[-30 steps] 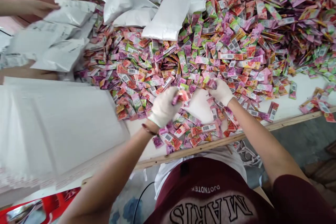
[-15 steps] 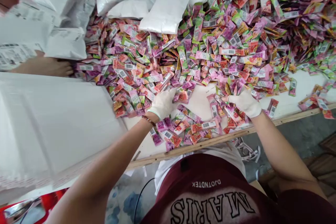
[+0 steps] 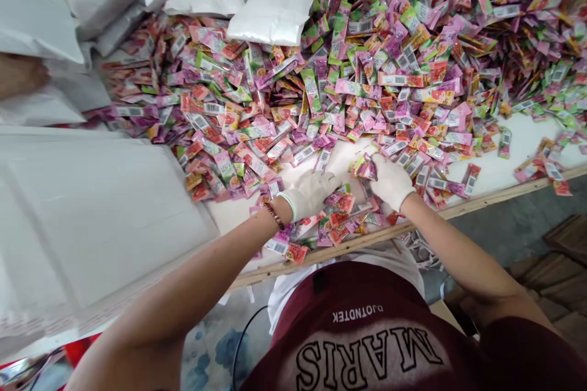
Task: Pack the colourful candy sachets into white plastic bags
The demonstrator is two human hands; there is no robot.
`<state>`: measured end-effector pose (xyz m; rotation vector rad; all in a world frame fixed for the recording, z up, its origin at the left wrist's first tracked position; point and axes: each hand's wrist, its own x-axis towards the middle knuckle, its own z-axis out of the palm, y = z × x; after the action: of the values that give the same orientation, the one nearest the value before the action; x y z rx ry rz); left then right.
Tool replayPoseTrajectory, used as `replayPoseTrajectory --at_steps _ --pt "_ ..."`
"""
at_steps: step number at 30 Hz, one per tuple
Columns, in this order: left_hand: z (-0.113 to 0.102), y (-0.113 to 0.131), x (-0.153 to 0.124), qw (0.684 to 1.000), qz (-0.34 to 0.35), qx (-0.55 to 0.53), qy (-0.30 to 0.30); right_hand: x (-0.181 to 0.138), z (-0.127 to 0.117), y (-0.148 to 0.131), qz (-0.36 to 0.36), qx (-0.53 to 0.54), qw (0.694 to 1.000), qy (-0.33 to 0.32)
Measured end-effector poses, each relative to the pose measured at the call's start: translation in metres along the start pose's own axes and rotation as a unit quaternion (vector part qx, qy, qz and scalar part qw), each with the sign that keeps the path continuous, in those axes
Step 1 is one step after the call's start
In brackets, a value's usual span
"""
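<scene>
My right hand (image 3: pixel 389 183), in a white glove, is closed on a few small printed sachets (image 3: pixel 364 167) that stick out past its fingertips. To its left, my gloved left hand (image 3: pixel 314 192) lies low over the table with its fingers stretched out. Loose sachets (image 3: pixel 340 199) lie against the underside of those fingers, and the left palm is hidden. Between my hands and the wooden edge lies a small group of sachets (image 3: pixel 339 229) in pink, purple and orange. A large heap of the same sachets (image 3: pixel 321 98) spreads beyond both hands.
White stuffed mailing bags (image 3: pixel 279 0) rest on the heap's far side. A stack of flat white bags (image 3: pixel 92 208) covers the left of the table. Another person's blurred hand (image 3: pixel 21 76) is among parcels at far left. A wooden strip (image 3: pixel 495 198) runs along the near edge.
My right hand has moved left, now with sachets in its fingers. My left hand has moved right and nearer to me, leaving the sachets it touched. The other person's hand and parcels shifted left.
</scene>
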<state>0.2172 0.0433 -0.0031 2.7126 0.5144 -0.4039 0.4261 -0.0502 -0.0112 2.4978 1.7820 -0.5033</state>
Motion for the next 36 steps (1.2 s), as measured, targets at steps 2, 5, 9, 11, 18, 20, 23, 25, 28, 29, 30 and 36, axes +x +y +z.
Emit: replayPoseTrajectory --at_steps 2,5,9,11,18,20,23,25,28,29,30,36 --pt "0.001 0.003 0.007 1.000 -0.007 0.005 -0.010 0.002 -0.001 -0.007 -0.019 -0.025 0.999 -0.010" --pt "-0.007 -0.001 0.012 0.999 -0.044 0.005 0.012 0.006 -0.005 -0.005 -0.033 0.013 0.999 -0.018" --pt "-0.021 -0.019 0.008 0.979 -0.105 -0.019 0.172 0.009 -0.017 0.012 -0.054 0.103 0.990 0.078" --pt "-0.026 -0.027 0.003 0.958 -0.133 -0.040 0.252 0.010 -0.024 0.020 -0.089 0.119 0.980 0.134" --pt "-0.027 -0.018 -0.019 0.894 -0.229 -0.190 0.334 0.006 -0.047 0.041 -0.082 0.240 0.935 0.249" --pt "-0.020 -0.008 -0.031 0.871 -0.243 -0.263 0.337 0.001 -0.052 0.037 -0.123 0.237 0.939 0.215" --pt "0.001 0.010 -0.048 0.846 -0.279 -0.334 0.307 -0.002 -0.049 0.022 -0.266 0.126 0.955 0.033" --pt "0.019 0.024 -0.054 0.837 -0.300 -0.357 0.285 0.001 -0.038 0.009 -0.343 0.047 0.937 -0.045" --pt "0.040 0.042 -0.049 0.844 -0.320 -0.350 0.249 0.009 -0.015 -0.006 -0.375 -0.007 0.923 -0.092" --pt "0.044 0.046 -0.045 0.853 -0.327 -0.334 0.232 0.011 -0.008 -0.010 -0.370 -0.009 0.923 -0.102" --pt "0.047 0.049 -0.041 0.862 -0.337 -0.313 0.215 0.013 -0.002 -0.012 -0.361 0.002 0.926 -0.108" --pt "0.049 0.045 -0.030 0.871 -0.351 -0.280 0.200 0.021 0.012 -0.011 -0.239 0.248 0.933 -0.105"
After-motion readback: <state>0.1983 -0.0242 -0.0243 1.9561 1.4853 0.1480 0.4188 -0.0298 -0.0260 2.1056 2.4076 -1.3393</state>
